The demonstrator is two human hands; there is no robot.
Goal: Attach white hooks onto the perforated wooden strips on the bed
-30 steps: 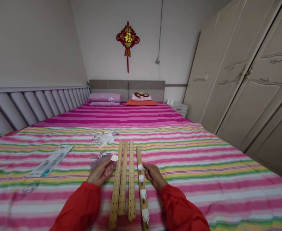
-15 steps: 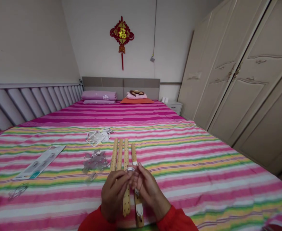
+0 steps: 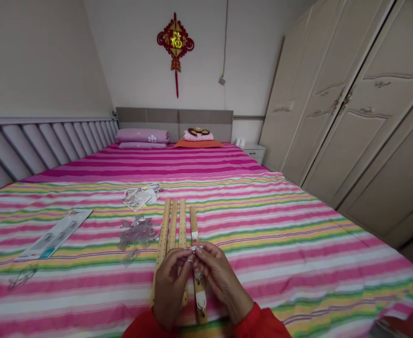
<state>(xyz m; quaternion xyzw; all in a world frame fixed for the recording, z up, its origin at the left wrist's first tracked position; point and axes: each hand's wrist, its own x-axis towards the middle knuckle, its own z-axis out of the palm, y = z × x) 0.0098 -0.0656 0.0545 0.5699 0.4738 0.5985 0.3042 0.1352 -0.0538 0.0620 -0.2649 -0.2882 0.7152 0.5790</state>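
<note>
Between the fingertips of both my hands is a small white hook (image 3: 193,249) with a shiny metal part; its lower portion is hidden. My left hand (image 3: 171,281) pinches it from the left, and my right hand (image 3: 222,277) closes on it from the right. Below lies a single wooden strip (image 3: 193,216) bearing several white hooks (image 3: 200,299), partly covered by my right fingers. Three drilled wooden strips (image 3: 173,218) lie side by side just to the left, their near parts partly behind my left hand.
Left of the strips sits a pile of clear plastic pieces (image 3: 137,231). Beyond it are crumpled packets (image 3: 141,197). Farther left lie a long hook package (image 3: 56,237) and some thin wire loops (image 3: 23,276). Everything rests on a striped bedsheet (image 3: 298,267); a wardrobe (image 3: 347,117) stands right.
My fingers have shifted around the white hook, and my right fingertips now pinch it closely. The whole view has tilted slightly, so the surroundings appear a little higher.
</note>
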